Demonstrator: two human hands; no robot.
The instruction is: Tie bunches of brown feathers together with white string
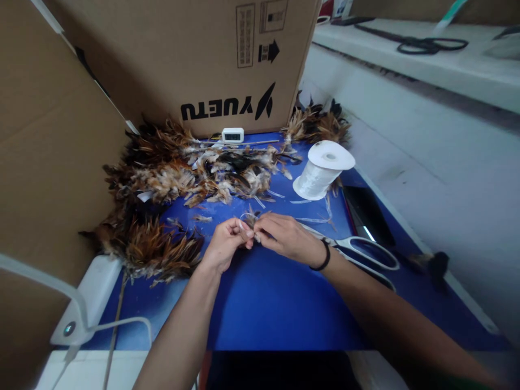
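Blue tabletop (276,303) — left hand (227,242) and right hand (284,235) pinch small brown feathers (252,218) and a thin, clear loop (242,215).

Small brownish feathers (252,219), pale looped strand (241,216) alongside

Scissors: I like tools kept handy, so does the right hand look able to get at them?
Probably yes: the scissors lie beside the right forearm, mostly uncovered, though the right hand is busy at a small feather.

Both hands (254,238) pinch a small feather (251,219) (near large scissors (359,253)) above the blue tabletop (268,303).
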